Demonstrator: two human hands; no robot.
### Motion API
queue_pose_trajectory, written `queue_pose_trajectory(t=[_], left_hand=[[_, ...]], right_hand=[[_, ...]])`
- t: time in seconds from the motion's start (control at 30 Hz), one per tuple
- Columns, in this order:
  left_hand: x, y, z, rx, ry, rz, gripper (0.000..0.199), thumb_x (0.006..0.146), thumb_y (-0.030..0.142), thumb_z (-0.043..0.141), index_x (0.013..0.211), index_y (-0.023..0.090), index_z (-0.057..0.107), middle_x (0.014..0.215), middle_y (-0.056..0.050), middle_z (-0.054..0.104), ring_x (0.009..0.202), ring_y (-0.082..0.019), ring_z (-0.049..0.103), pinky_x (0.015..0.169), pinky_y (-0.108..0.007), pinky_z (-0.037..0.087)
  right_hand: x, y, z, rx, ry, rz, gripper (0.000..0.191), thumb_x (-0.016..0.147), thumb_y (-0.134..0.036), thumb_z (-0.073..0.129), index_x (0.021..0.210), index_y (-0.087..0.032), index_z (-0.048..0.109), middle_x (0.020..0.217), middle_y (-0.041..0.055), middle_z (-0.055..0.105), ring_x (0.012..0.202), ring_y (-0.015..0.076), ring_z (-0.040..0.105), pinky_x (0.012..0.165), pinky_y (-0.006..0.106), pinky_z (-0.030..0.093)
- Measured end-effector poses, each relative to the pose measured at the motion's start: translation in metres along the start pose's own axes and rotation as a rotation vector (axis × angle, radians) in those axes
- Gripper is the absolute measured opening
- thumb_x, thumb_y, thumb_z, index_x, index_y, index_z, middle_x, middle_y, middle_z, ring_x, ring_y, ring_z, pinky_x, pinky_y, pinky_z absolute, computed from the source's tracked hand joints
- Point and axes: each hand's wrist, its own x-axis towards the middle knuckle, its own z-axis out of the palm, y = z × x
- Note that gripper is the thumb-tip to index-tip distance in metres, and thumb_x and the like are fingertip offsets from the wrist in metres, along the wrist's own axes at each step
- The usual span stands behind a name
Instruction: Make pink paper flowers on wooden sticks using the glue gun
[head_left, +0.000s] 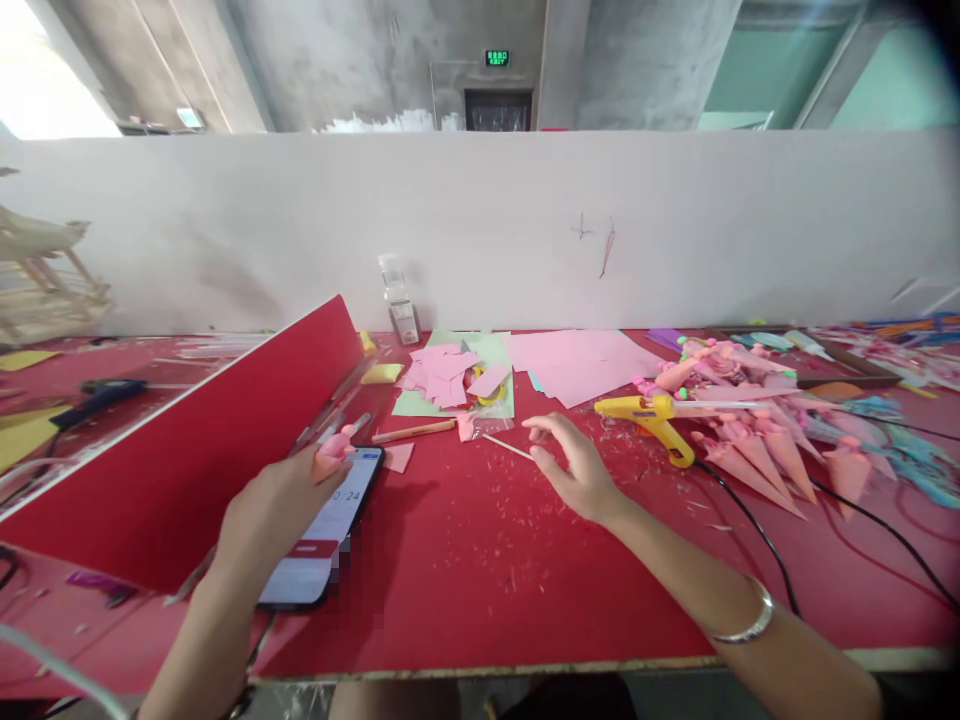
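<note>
**Small pink piece (335,450) in left hand (270,505); right hand (581,472) empty**

The left hand is pinching the piece at its fingertips, above a phone (341,510). The right hand is hovering, loosely open, thumb and index apart; a thin stick (507,446) is lying just beside its thumb tip, contact not determinable. A yellow glue gun (646,408) is resting to that hand's right, pink cones (765,450) lying beyond. Judged step: handling the piece. Taking up the stick would call for a narrower right-hand pinch.
</note>
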Motion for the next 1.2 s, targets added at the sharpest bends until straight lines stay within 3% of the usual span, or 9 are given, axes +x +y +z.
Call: queue_pose_trajectory(t=[0.1, 0.2, 0.37, 0.47, 0.63, 0.8, 1.2], left_hand=[[0.000, 0.022, -0.001, 0.082, -0.067, 0.036, 0.046, 0.067, 0.049, 0.050, 0.104, 0.021, 0.054, 0.086, -0.007, 0.062, 0.076, -0.024, 0.055, 0.060, -0.027, 0.036], [-0.008, 0.057, 0.008, -0.141, -0.149, 0.102, 0.035, 0.066, 0.047, 0.051, 0.077, 0.015, 0.058, 0.065, -0.002, 0.058, 0.061, -0.016, 0.051, 0.054, -0.023, 0.035], [-0.020, 0.112, 0.049, -0.594, -0.393, 0.120, 0.028, 0.068, 0.043, 0.052, 0.067, 0.015, 0.054, 0.050, 0.005, 0.044, 0.045, -0.007, 0.037, 0.045, -0.020, 0.027], [-0.018, 0.128, 0.073, -0.787, -0.531, 0.149, 0.023, 0.067, 0.036, 0.056, 0.072, 0.014, 0.056, 0.059, 0.003, 0.048, 0.051, -0.007, 0.038, 0.049, -0.020, 0.028], [-0.009, 0.125, 0.096, -0.927, -0.669, 0.067, 0.025, 0.067, 0.036, 0.058, 0.061, 0.014, 0.048, 0.048, 0.007, 0.034, 0.044, -0.005, 0.026, 0.043, -0.020, 0.020], [-0.011, 0.116, 0.103, -1.042, -0.773, 0.001, 0.028, 0.068, 0.039, 0.057, 0.062, 0.013, 0.047, 0.049, 0.006, 0.035, 0.043, -0.004, 0.026, 0.043, -0.020, 0.018], [-0.015, 0.113, 0.110, -1.026, -0.784, 0.045, 0.032, 0.069, 0.042, 0.056, 0.060, 0.014, 0.045, 0.049, 0.007, 0.033, 0.042, -0.004, 0.022, 0.042, -0.021, 0.014]], right_hand=[[0.000, 0.000, 0.000, 0.004, 0.005, -0.001, 0.023, 0.081, -0.020, 0.042, 0.104, -0.021, 0.046, 0.086, 0.0041, 0.050, 0.083, 0.0161, 0.049, 0.076, 0.031, 0.040], [0.000, -0.002, 0.000, 0.020, -0.002, -0.008, 0.022, 0.081, -0.020, 0.043, 0.103, -0.022, 0.046, 0.086, 0.0038, 0.051, 0.083, 0.0162, 0.049, 0.076, 0.031, 0.041], [0.001, -0.005, 0.003, 0.098, -0.010, -0.026, 0.029, 0.080, -0.020, 0.046, 0.108, -0.024, 0.046, 0.085, 0.0029, 0.053, 0.080, 0.0151, 0.051, 0.075, 0.031, 0.043], [0.001, -0.006, 0.003, 0.152, -0.011, -0.037, 0.033, 0.078, -0.020, 0.048, 0.111, -0.025, 0.045, 0.090, 0.0031, 0.054, 0.080, 0.0143, 0.053, 0.074, 0.030, 0.044], [0.003, -0.005, 0.001, 0.136, 0.019, -0.040, 0.021, 0.081, -0.021, 0.047, 0.101, -0.024, 0.054, 0.084, 0.0030, 0.056, 0.077, 0.0143, 0.053, 0.071, 0.030, 0.045], [0.003, -0.004, 0.002, 0.144, -0.005, -0.033, 0.013, 0.080, -0.020, 0.049, 0.090, -0.021, 0.057, 0.082, 0.0028, 0.056, 0.079, 0.0138, 0.054, 0.070, 0.027, 0.044], [0.002, -0.009, 0.003, 0.115, -0.052, -0.035, 0.007, 0.079, -0.016, 0.047, 0.081, -0.020, 0.053, 0.078, 0.0017, 0.052, 0.073, 0.0128, 0.051, 0.067, 0.026, 0.042]])
